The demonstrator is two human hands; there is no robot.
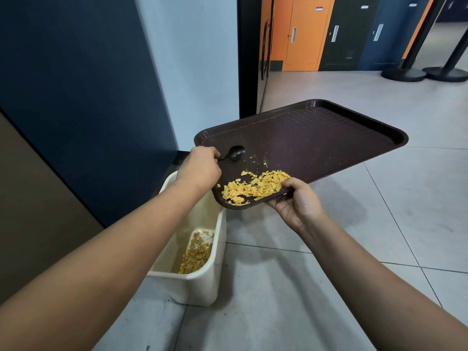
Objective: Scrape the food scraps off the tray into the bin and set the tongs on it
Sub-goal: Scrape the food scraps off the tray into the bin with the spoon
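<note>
Brown plastic tray (pixel 316 138) held tilted above the floor, its near-left corner lowest and hanging over the white bin (pixel 202 285). Right hand (pixel 296 201) grasping the tray's near rim, thumb curled on top beside the scraps, fingers underneath. Left hand (pixel 200 168) clenched round the handle of the black tongs (pixel 234 153), their rounded end resting on the tray surface near its left edge. Yellow food scraps (pixel 253 187) heaped at the low near corner, touching the rim, a few crumbs scattered higher up. More yellow scraps (pixel 197 253) lying in the bottom of the bin. Bin standing on the grey tiled floor (pixel 405 224) beside a dark blue wall (pixel 76 97).
</note>
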